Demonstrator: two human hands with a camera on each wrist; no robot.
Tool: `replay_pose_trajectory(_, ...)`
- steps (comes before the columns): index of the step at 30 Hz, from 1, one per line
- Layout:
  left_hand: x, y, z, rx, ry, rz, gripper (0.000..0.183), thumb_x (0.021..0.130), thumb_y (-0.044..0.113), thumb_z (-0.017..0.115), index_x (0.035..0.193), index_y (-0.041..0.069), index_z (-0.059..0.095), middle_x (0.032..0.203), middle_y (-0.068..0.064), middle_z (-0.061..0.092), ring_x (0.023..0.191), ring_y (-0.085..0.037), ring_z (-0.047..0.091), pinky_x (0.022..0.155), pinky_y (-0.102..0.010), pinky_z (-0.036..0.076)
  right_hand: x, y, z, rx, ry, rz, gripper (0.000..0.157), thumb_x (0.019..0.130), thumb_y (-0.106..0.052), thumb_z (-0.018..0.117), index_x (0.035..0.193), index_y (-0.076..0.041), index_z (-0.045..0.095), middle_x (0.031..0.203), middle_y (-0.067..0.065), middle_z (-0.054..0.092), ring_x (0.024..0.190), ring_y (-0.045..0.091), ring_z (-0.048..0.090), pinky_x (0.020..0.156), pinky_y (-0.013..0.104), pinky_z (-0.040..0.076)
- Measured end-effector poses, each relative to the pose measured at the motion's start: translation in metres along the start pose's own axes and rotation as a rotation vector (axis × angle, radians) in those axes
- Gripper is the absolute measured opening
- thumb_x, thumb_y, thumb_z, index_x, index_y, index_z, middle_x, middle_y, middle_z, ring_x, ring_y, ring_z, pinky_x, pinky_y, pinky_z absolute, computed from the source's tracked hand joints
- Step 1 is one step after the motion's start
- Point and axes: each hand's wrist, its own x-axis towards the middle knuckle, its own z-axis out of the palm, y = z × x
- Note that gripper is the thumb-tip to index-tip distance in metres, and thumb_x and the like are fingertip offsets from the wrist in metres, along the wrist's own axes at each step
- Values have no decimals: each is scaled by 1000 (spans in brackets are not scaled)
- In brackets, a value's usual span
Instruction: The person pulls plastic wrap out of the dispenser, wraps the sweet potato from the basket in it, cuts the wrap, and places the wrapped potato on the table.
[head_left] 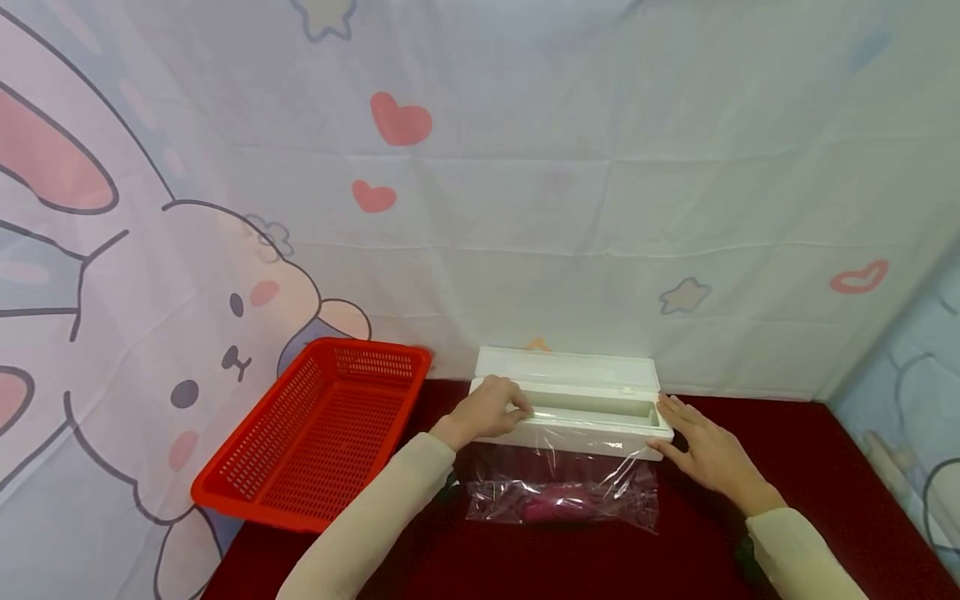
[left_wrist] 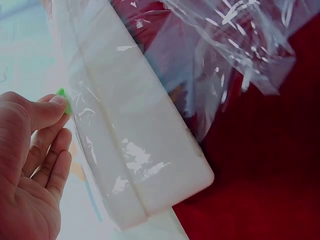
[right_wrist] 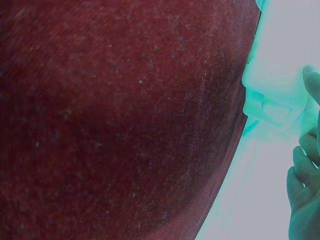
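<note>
A long white cling film dispenser (head_left: 573,435) stands on the table with its lid (head_left: 566,365) raised at the back. My left hand (head_left: 489,410) is at the dispenser's left part. In the left wrist view its thumb and forefinger pinch a small green slider (left_wrist: 63,102) on the dispenser's edge. Clear cling film (head_left: 637,500) hangs over the front wall and spreads toward me. A dark pink object (head_left: 558,505) lies under or within the film, its kind blurred by the shine. My right hand (head_left: 712,454) rests against the dispenser's right end, fingers extended.
To the left stands a red perforated plastic basket (head_left: 322,454), tilted in view beside my left forearm. A dark red cloth (head_left: 795,467) covers the table. Behind it hangs a pale printed curtain (head_left: 525,208), close to the raised lid.
</note>
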Motion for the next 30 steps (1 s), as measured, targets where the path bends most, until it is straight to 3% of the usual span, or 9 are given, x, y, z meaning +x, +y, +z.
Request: replay_pose_trajectory(30, -12, -15, -10, -8, -36, -16, 12, 96, 9, 78, 104, 10, 87, 103, -1, 83, 101, -20, 75, 93, -35, 60, 1, 0, 1, 6, 15, -11, 78, 98, -46, 75, 156, 1, 50, 161, 25, 48, 145, 46, 51, 103, 62, 53)
